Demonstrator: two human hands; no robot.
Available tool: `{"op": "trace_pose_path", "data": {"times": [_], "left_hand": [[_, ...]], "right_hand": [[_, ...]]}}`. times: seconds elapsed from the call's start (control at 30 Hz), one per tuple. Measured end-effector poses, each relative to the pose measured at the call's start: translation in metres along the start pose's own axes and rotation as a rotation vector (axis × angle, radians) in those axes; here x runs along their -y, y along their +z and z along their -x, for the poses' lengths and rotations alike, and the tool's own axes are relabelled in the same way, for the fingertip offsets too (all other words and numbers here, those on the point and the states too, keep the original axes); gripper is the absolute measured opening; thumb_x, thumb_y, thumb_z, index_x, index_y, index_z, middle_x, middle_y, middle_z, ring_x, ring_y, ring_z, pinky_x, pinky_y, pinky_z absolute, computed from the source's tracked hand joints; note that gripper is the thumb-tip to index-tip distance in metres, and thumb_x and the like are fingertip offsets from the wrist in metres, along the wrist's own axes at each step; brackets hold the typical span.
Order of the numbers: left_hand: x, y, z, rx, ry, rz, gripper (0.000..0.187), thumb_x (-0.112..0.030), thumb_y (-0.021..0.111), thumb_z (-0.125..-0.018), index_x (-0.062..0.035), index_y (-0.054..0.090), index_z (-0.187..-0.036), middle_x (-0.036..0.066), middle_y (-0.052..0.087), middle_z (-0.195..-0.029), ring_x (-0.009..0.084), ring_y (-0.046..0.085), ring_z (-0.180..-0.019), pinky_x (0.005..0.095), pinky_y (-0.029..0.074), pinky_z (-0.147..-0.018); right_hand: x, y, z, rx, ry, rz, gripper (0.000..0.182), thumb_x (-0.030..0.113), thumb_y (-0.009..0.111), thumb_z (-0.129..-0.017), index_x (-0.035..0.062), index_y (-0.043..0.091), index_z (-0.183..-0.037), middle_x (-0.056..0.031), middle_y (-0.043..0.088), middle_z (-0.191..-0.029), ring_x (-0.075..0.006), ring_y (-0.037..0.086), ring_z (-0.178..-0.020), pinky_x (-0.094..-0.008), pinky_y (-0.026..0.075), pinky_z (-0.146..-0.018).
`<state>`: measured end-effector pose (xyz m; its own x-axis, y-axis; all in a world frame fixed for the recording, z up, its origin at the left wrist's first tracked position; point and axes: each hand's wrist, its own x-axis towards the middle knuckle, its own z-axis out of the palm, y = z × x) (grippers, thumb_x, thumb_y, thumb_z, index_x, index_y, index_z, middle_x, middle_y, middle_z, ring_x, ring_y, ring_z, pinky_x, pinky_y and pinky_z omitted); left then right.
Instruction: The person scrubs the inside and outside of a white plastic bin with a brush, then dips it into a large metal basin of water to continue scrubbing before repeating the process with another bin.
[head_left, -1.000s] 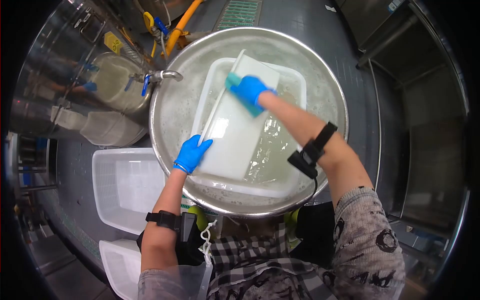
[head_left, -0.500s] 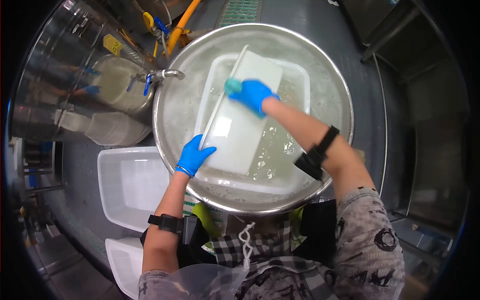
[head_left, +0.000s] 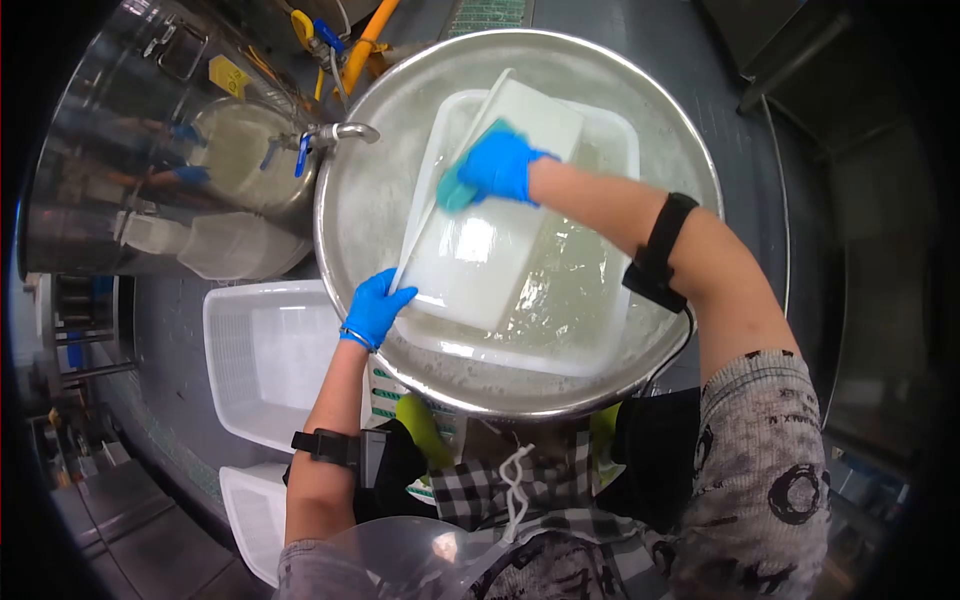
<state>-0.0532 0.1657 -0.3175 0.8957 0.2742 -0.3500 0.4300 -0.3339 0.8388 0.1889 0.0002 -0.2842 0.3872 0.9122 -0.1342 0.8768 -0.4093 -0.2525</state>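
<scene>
The washing looks to be mid-way: a white plastic tray (head_left: 480, 240) sits tilted in the soapy water of a larger white tub (head_left: 610, 200), itself inside the round steel basin (head_left: 350, 220), and the tray's flat, glossy underside is wet but not yet rinsed. The right hand (head_left: 500, 165), in a blue glove, presses a teal sponge (head_left: 452, 190) against the tray toward twelve o'clock. The left hand (head_left: 375, 308), also gloved, grips the tray's near corner at about eight o'clock. Two perforated white crates (head_left: 265, 365) wait outside the basin at eight o'clock; whether they are washed I cannot tell. A steel tap (head_left: 345, 132) overhangs the rim at ten o'clock.
</scene>
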Motion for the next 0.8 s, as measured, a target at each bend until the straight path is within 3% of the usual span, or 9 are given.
{"op": "trace_pose_path", "data": {"times": [0.07, 0.2, 0.3, 0.37, 0.43, 0.63, 0.73, 0.77, 0.8], "left_hand": [[0.008, -0.001, -0.001, -0.012, 0.001, 0.04, 0.028, -0.011, 0.062, -0.071, 0.0021, 0.057, -0.095, 0.007, 0.06, -0.079, 0.0106, 0.054, -0.069, 0.0245, 0.044, -0.064], [0.007, -0.002, -0.006, -0.07, 0.05, 0.076, 0.026, -0.011, 0.061, -0.072, 0.0022, 0.057, -0.094, 0.007, 0.06, -0.078, 0.0108, 0.054, -0.068, 0.0248, 0.044, -0.063], [0.011, -0.007, -0.007, -0.068, 0.021, 0.036, 0.026, -0.01, 0.061, -0.072, 0.0017, 0.057, -0.094, 0.006, 0.06, -0.079, 0.0107, 0.054, -0.069, 0.0244, 0.044, -0.063], [0.019, -0.009, -0.007, -0.083, 0.033, 0.098, 0.025, -0.009, 0.06, -0.072, 0.0014, 0.057, -0.095, 0.006, 0.06, -0.08, 0.0106, 0.054, -0.069, 0.0241, 0.044, -0.063], [0.02, -0.006, -0.005, -0.081, 0.042, 0.163, 0.025, -0.008, 0.06, -0.072, 0.0011, 0.057, -0.095, 0.006, 0.06, -0.08, 0.0105, 0.054, -0.069, 0.0239, 0.044, -0.063], [0.012, -0.01, -0.007, -0.037, -0.016, 0.164, 0.025, -0.006, 0.058, -0.07, 0.0005, 0.058, -0.094, 0.006, 0.061, -0.078, 0.011, 0.054, -0.066, 0.024, 0.043, -0.06], [0.014, -0.011, -0.006, -0.005, 0.0, -0.066, 0.023, -0.009, 0.059, -0.067, -0.0013, 0.06, -0.089, 0.007, 0.061, -0.072, 0.0123, 0.054, -0.062, 0.0251, 0.043, -0.058], [0.01, -0.01, -0.005, 0.006, -0.004, -0.099, 0.022, -0.01, 0.059, -0.066, -0.0019, 0.061, -0.086, 0.008, 0.06, -0.069, 0.013, 0.054, -0.06, 0.0257, 0.043, -0.058], [0.008, -0.011, -0.006, 0.016, -0.008, -0.133, 0.02, -0.011, 0.058, -0.066, -0.0026, 0.061, -0.084, 0.008, 0.06, -0.066, 0.0137, 0.054, -0.059, 0.0263, 0.044, -0.057]], "right_hand": [[-0.001, -0.042, 0.001, 0.315, 0.213, -0.111, 0.037, 0.039, 0.051, -0.072, 0.0046, 0.061, -0.08, -0.0169, 0.06, -0.082, -0.0307, 0.058, -0.075, -0.0376, 0.045, -0.069], [0.033, -0.036, 0.009, 0.098, 0.07, 0.251, 0.039, 0.042, 0.049, -0.074, 0.0064, 0.062, -0.085, -0.0157, 0.06, -0.084, -0.0311, 0.058, -0.076, -0.0371, 0.045, -0.067], [0.008, -0.023, 0.005, 0.031, 0.259, -0.041, 0.034, 0.037, 0.049, -0.075, 0.0069, 0.062, -0.085, -0.015, 0.06, -0.083, -0.0309, 0.058, -0.076, -0.0367, 0.045, -0.069], [-0.019, -0.032, 0.01, 0.04, 0.092, 0.031, 0.03, 0.034, 0.052, -0.074, 0.0069, 0.062, -0.084, -0.0149, 0.06, -0.082, -0.0303, 0.058, -0.077, -0.0365, 0.044, -0.07], [-0.026, -0.037, 0.017, 0.118, 0.19, 0.241, 0.029, 0.033, 0.056, -0.072, 0.007, 0.061, -0.083, -0.0145, 0.06, -0.082, -0.0297, 0.058, -0.078, -0.0365, 0.045, -0.069], [0.003, -0.03, 0.02, 0.099, 0.224, 0.189, 0.028, 0.033, 0.056, -0.071, 0.0086, 0.062, -0.084, -0.0129, 0.06, -0.082, -0.0304, 0.058, -0.077, -0.0375, 0.046, -0.068], [0.045, -0.002, 0.027, -0.014, -0.014, 0.034, 0.029, 0.035, 0.051, -0.073, 0.0097, 0.061, -0.083, -0.0141, 0.059, -0.083, -0.0305, 0.057, -0.076, -0.037, 0.045, -0.068], [0.062, 0.006, 0.031, -0.018, -0.11, -0.362, 0.026, 0.033, 0.051, -0.074, 0.0092, 0.061, -0.079, -0.0144, 0.059, -0.081, -0.0294, 0.058, -0.074, -0.0368, 0.045, -0.067], [0.081, 0.0, 0.034, 0.072, -0.193, -0.028, 0.022, 0.028, 0.051, -0.075, 0.0097, 0.061, -0.079, -0.0138, 0.059, -0.08, -0.0277, 0.058, -0.072, -0.0361, 0.046, -0.065]]}}
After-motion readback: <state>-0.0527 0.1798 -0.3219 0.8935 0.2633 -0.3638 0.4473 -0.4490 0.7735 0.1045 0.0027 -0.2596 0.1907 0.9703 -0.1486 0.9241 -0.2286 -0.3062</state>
